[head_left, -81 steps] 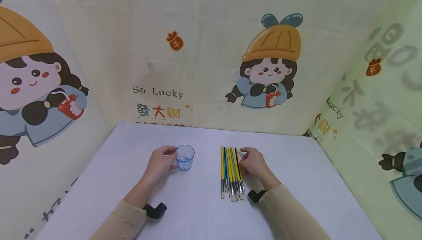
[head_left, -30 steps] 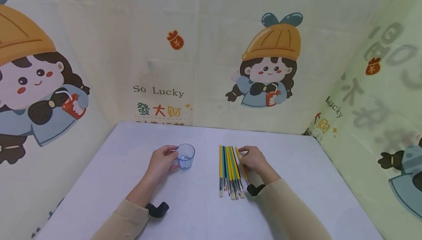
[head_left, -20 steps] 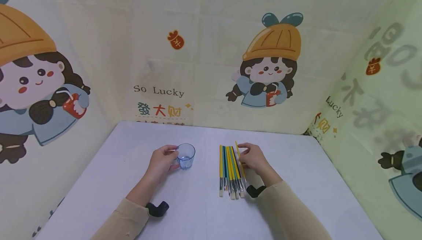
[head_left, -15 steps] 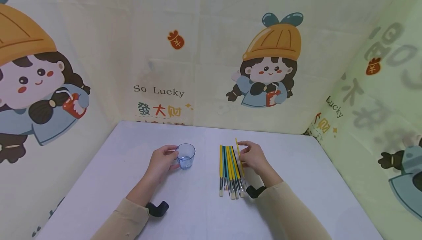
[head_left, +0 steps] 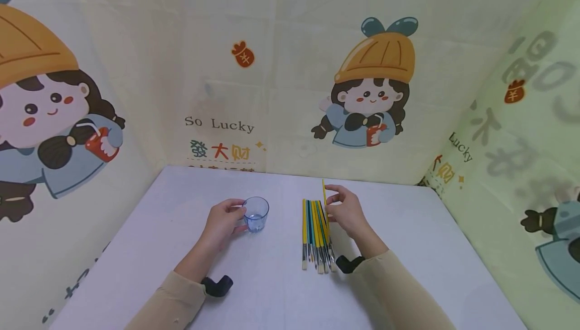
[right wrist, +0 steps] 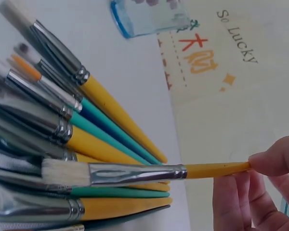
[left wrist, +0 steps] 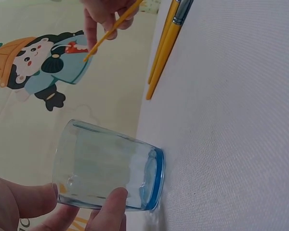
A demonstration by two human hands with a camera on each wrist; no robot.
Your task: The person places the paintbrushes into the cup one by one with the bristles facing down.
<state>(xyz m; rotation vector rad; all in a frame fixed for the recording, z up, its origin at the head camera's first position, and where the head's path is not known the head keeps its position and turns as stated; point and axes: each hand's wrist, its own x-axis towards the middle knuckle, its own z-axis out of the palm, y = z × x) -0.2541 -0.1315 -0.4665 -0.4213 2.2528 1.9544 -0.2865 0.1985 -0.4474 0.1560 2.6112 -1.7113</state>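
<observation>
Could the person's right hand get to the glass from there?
Probably yes: only brushes lying on the table seem to come between the right hand and the glass. However, that hand pinches a yellow brush, and the left hand grips the glass from its other side.

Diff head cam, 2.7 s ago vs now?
The right hand has taken a yellow paintbrush from the right end of the row and raised it, handle end up; the hand has moved slightly up in the head view. Unchanged: the left hand holds the glass, and the other brushes lie side by side.
</observation>
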